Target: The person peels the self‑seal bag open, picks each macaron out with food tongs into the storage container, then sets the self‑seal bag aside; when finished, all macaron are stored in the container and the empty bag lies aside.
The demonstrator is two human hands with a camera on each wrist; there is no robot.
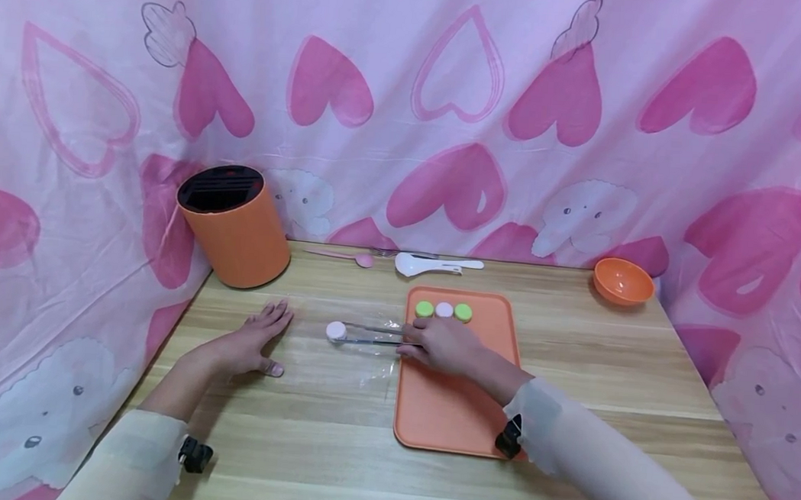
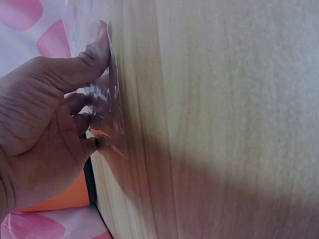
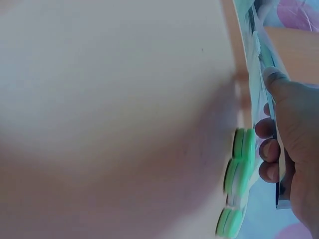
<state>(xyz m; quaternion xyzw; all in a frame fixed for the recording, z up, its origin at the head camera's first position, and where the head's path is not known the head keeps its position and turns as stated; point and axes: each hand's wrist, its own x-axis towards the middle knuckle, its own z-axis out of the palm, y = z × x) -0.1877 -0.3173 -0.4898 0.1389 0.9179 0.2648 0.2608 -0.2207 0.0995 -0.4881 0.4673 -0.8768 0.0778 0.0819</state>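
Observation:
My left hand (image 1: 255, 342) rests palm down, fingers extended, on the left end of a clear plastic bag (image 1: 307, 370); in the left wrist view the thumb lies along the film (image 2: 107, 107). My right hand (image 1: 446, 346) grips metal tongs (image 1: 370, 342) over the tray's left edge. Their arms reach left above the bag, with a pale pink, macaron-like round piece (image 1: 336, 331) between the tips. On the orange tray (image 1: 445, 413), beyond the right hand, a pale lilac piece (image 1: 444, 310) sits between green pieces (image 1: 463, 313). In the right wrist view the green pieces (image 3: 239, 174) look two-layered.
An orange knife block (image 1: 236, 232) stands at the back left. Along the back edge lie a pink spoon (image 1: 363, 260), a fork (image 1: 381, 253) and white spoons (image 1: 409, 265). An orange bowl (image 1: 623, 282) stands back right. Heart-patterned curtains (image 1: 446, 184) border the wooden table (image 1: 605, 392).

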